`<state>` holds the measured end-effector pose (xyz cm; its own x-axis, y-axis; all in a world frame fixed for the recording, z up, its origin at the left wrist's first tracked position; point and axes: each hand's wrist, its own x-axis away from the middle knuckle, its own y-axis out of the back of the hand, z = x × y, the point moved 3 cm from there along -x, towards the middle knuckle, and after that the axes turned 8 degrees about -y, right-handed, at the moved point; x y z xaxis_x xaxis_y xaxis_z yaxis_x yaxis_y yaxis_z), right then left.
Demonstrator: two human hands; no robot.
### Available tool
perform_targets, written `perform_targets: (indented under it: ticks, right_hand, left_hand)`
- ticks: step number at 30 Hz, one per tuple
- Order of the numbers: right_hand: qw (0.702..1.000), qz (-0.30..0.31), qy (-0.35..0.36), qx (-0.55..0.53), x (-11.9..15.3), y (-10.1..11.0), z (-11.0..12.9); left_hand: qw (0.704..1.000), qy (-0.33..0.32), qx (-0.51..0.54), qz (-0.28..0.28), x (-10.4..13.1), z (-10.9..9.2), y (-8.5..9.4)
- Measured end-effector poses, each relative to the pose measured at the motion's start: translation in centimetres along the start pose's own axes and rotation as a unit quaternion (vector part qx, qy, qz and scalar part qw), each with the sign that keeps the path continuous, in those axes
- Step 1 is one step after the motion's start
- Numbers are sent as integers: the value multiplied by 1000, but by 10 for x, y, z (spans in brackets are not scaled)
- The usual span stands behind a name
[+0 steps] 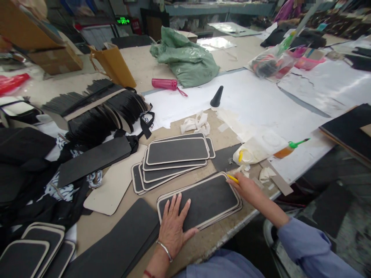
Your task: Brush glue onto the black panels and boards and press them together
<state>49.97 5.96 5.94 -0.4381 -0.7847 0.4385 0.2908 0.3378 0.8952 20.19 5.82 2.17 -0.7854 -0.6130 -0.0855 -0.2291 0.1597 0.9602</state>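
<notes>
My left hand [175, 220] lies with fingers spread on the left part of a dark grey rounded panel [205, 200] with a pale border. More such panels lie beneath it, slightly fanned. Closed around a thin yellow stick-like tool [232, 178] is my right hand [245, 187], and the tool's tip touches the panel's upper right corner. What kind of tool it is, I cannot make out. Just beyond sits a stack of similar bordered panels [177, 151]. A white container [247, 154] with something yellow at its mouth lies past my right hand.
Dark strips [116, 239] lie at front left, beside more bordered panels [24, 256]. Further off are a bundle of black pieces [101, 110], a black cone [217, 97], a pink bottle [164, 83] and a green sack [188, 61]. An orange bottle [285, 151] lies near the right edge.
</notes>
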Motion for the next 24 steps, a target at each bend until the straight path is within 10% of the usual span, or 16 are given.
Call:
perform_targets:
  ticks: [7,15,24]
  right_hand:
    - [980,-63,120,148,73,1,44]
    - [910,-237,315,124,122,-39,118]
    - [812,-267,519,25,146,2,126]
  left_hand:
    - [987,44,150,-38,0,-35,32]
    - [933,155,279,167,-12,-77,49]
    - [896,277,342,-61,16,-35,31]
